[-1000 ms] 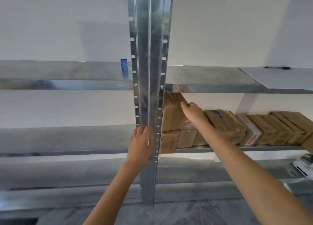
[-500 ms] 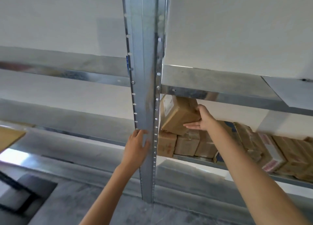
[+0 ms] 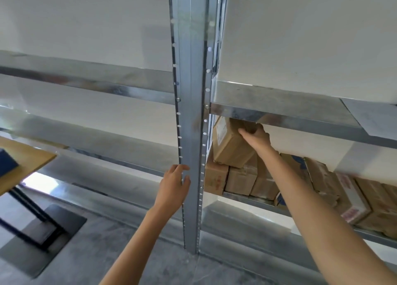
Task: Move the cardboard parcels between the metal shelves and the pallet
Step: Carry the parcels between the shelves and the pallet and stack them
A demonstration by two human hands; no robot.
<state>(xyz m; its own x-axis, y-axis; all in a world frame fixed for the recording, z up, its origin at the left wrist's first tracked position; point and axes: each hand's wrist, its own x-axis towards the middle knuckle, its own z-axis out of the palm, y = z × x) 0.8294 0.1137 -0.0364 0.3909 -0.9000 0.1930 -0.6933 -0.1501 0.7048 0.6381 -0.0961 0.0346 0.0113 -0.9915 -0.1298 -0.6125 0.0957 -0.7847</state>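
Nearest: my left hand (image 3: 175,183), fingers curled round the upright post (image 3: 191,123).
Further in, right of the post: my right hand (image 3: 255,134), clasping the top parcel (image 3: 231,147).
The top parcel is tilted on the parcel row (image 3: 242,178) just right of the post, its long axis slanting away rightward. The right hand is nearer it; I judge it pulls out toward me.

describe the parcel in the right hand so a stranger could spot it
Find the perforated metal upright in the middle. Right of it, cardboard parcels line a shelf. The tilted parcel is above that row, white label on its left face, gripped by the right hand.
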